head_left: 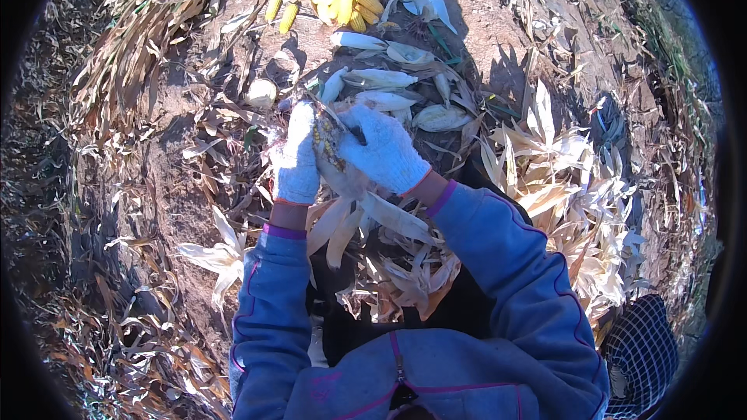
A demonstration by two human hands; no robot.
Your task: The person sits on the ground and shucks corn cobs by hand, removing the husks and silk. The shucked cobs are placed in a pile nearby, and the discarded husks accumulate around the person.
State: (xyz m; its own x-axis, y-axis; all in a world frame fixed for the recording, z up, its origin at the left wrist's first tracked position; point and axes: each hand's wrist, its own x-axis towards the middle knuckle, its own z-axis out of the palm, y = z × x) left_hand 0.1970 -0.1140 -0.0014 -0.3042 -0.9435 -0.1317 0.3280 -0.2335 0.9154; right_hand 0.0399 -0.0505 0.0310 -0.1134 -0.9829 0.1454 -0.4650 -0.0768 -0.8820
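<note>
My left hand (296,157), in a white knit glove, is wrapped around the left side of an ear of corn (324,139). Some of its yellow kernels look dark, and dry silk clings about it. From the right, my gloved right hand (380,150) grips the same ear, its fingers curled and partly hidden. Peeled husk leaves (394,216) hang below the ear toward my lap. Just past my hands, several ears still in pale husk (382,99) lie on the ground.
Husked yellow ears (344,3) are heaped at the far side, with a few loose ears (288,17) beside them. Discarded husks (583,216) pile up at my right. Dry corn stalks (140,41) lie at upper left. A checked cloth item (642,350) sits at lower right.
</note>
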